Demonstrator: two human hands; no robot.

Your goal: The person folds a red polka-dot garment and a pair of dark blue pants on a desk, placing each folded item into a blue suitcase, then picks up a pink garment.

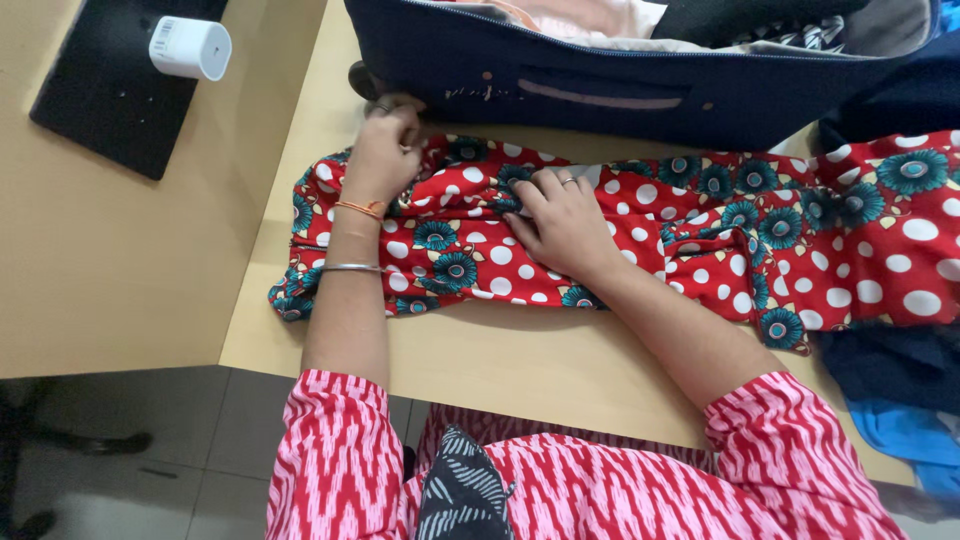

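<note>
Red dotted garment, right end cut off

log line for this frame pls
left hand: pinching red garment edge | right hand: flat on garment | garment: on table, beside suitcase

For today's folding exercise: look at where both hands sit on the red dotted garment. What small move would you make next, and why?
Probably fold the bunched left end over. The left hand pinches the red dotted garment at its far edge beside the navy suitcase, while the right hand presses its middle flat, so the cloth is pinned for a fold.
</note>
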